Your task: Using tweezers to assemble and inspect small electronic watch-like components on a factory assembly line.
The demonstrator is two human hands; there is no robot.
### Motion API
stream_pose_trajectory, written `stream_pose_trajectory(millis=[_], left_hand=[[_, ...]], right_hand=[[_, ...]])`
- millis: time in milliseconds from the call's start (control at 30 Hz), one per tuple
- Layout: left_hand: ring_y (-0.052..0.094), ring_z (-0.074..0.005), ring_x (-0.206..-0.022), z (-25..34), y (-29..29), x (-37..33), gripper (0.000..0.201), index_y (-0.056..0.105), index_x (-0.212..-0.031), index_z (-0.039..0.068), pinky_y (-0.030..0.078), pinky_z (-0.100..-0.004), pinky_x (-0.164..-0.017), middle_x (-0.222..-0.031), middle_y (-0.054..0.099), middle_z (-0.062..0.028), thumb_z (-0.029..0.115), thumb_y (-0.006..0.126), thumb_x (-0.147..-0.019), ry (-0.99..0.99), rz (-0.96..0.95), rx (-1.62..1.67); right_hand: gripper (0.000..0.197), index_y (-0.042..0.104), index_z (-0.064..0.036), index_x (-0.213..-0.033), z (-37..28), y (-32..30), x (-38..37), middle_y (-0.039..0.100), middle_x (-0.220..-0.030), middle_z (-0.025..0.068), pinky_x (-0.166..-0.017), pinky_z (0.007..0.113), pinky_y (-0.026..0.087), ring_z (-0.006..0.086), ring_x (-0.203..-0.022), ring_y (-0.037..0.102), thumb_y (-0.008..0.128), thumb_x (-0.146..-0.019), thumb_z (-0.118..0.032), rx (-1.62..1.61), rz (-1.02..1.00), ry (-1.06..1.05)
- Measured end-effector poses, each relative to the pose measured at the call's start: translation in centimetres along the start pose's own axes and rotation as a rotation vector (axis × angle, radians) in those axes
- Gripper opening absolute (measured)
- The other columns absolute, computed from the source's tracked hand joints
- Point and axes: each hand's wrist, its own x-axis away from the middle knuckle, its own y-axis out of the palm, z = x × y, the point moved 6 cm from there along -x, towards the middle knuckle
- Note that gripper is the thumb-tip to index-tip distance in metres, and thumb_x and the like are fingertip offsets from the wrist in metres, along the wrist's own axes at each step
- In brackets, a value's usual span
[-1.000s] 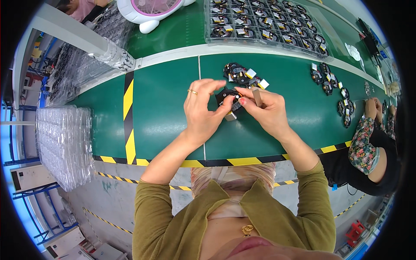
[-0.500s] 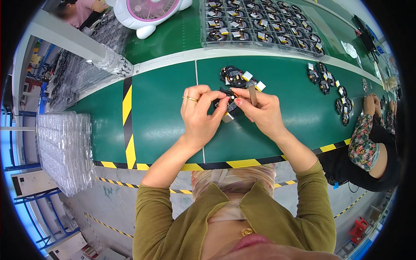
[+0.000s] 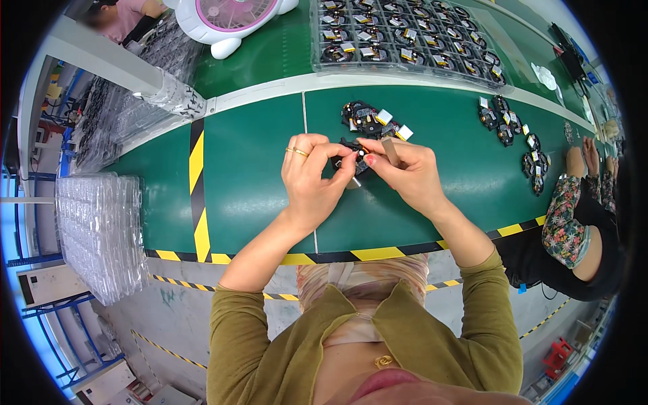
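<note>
Fingertips of my left hand (image 3: 312, 174) pinch a small black round electronic assembly (image 3: 360, 163) from its left side. A flat silvery piece (image 3: 354, 182) sticks out below the assembly. My right hand (image 3: 412, 177) is closed around a flat metal tool (image 3: 391, 152), tweezers by the look of it, whose broad end rises between thumb and forefinger. The right fingertips meet the assembly's right side; the tool's tip is hidden there. Just beyond my hands lies a cluster of similar black assemblies (image 3: 363, 116) with white-and-yellow battery packs (image 3: 384, 117).
A clear compartment tray (image 3: 405, 66) filled with such assemblies stands at the back. More assemblies (image 3: 505, 128) lie to the right, near a co-worker's hand (image 3: 575, 162). Stacked clear trays (image 3: 101, 229) stand left. A white-and-pink fan (image 3: 233, 20) is at the back left.
The tool in my right hand has tipped further over to the left. The silvery piece under the assembly has turned and shows less. The co-worker's hands at right have moved apart.
</note>
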Motion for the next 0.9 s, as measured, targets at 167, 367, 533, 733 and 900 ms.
stream_pose_trajectory(millis=[167,367,533,733,900], left_hand=[[0.053,-0.0234,-0.072,0.1,0.0,-0.5,0.025,0.06,-0.081,0.005,0.043,-0.0316,-0.061,-0.079,0.054,-0.0078,0.0,0.07,-0.058,-0.094,-0.01,0.118],[0.055,-0.0184,-0.065,-0.4,1.0,0.0,0.029,0.061,-0.095,0.003,0.045,-0.0259,-0.052,-0.085,0.057,-0.0087,0.0,0.067,-0.067,-0.144,-0.185,0.166],[0.052,-0.0137,-0.066,-1.4,0.9,0.1,0.023,0.06,-0.089,0.004,0.042,-0.0215,-0.049,-0.083,0.056,-0.0061,0.001,0.068,-0.068,-0.254,-0.104,0.235],[0.05,-0.0203,-0.068,-0.1,0.0,-0.1,0.022,0.057,-0.077,0.008,0.04,-0.0286,-0.051,-0.075,0.05,-0.0052,0.006,0.072,-0.061,0.019,0.025,-0.084],[0.049,-0.0195,-0.066,-0.1,0.0,0.1,0.022,0.058,-0.076,0.008,0.039,-0.0289,-0.052,-0.073,0.049,-0.0038,0.005,0.072,-0.059,0.036,0.039,-0.101]], right_hand=[[0.013,0.063,0.0035,-0.09,-0.4,-0.1,-0.3,0.033,-0.052,-0.0033,-0.059,0.021,0.037,0.0052,-0.058,0.038,0.059,-0.08,-0.003,-0.005,-0.065,-0.13],[0.008,0.065,-0.0008,-0.084,0.5,-0.3,-0.4,0.047,-0.056,-0.0034,-0.044,0.018,0.029,0.0017,-0.048,0.041,0.058,-0.081,-0.004,-0.005,-0.045,-0.005],[0.016,0.065,-0.0023,-0.094,1.9,0.0,-0.2,0.042,-0.056,-0.0083,-0.045,0.018,0.027,-0.0004,-0.052,0.036,0.059,-0.082,-0.011,-0.071,-0.01,0.179],[0.021,0.062,-0.0037,-0.102,1.3,0.2,0.3,0.044,-0.058,-0.0086,-0.044,0.017,0.026,-0.0007,-0.051,0.034,0.059,-0.082,-0.011,-0.069,0.019,0.132],[0.02,0.062,-0.0034,-0.102,0.6,0.4,0.3,0.041,-0.059,-0.0069,-0.046,0.017,0.027,-0.0006,-0.055,0.035,0.058,-0.082,-0.008,-0.075,0.041,0.102]])
